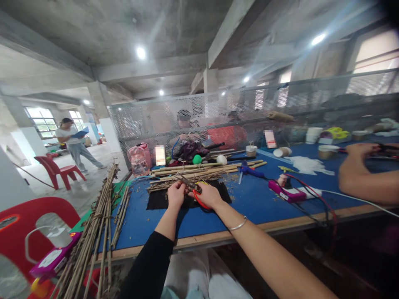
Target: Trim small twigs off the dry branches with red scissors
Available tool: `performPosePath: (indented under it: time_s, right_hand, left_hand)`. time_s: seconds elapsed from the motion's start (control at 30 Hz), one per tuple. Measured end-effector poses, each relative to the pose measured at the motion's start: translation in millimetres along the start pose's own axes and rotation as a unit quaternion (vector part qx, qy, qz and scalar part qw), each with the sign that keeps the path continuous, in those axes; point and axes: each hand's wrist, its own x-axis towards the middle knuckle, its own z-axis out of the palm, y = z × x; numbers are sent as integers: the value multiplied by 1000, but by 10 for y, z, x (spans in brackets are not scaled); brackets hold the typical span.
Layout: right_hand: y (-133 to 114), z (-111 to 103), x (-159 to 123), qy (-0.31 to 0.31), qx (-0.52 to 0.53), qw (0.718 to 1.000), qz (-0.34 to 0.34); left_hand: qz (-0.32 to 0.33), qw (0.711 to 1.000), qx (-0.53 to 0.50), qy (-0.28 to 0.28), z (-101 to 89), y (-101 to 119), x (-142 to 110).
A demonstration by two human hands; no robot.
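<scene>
My right hand (209, 196) is closed around scissors (201, 201) with red handles, their dark blades pointing up and left. My left hand (176, 194) is pinched shut beside the blades; what its fingers hold is too small to make out. Both hands are over a black mat (157, 201) on the blue tabletop. Thin dry twigs (156, 187) lie across the mat just beyond my hands. Behind them are longer, paler sticks (170, 169).
A tall bundle of dry stalks (99, 220) leans at the table's left edge, near a red chair (65, 207). A blue glue gun (251, 170) and purple power strip (286, 192) with cables lie to the right. Another person's arm (358, 174) reaches in at far right.
</scene>
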Motion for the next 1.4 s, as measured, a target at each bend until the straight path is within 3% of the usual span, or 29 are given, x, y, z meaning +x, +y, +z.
performPosePath:
  time_s: [0.17,0.4,0.67,1.0,1.4]
  right_hand:
    - [-21,-28,-15,-5,27,1000,-2]
    - [-42,-43,-15,19,19,999,-30]
    - [-14,-18,-7,-5,-3,1000,0]
    - [-10,-45,-2,-35,-20,999,18]
    - [-7,-27,-5,-10,26,999,-36]
  left_hand:
    - [-37,995,-93,-19,34,87,-32]
    - [-43,994,-94,-34,41,61,-32]
    - [50,997,63,12,-27,2,4]
    - [32,999,38,16,-6,22,-5]
    - [90,978,186,23,-30,127,-78]
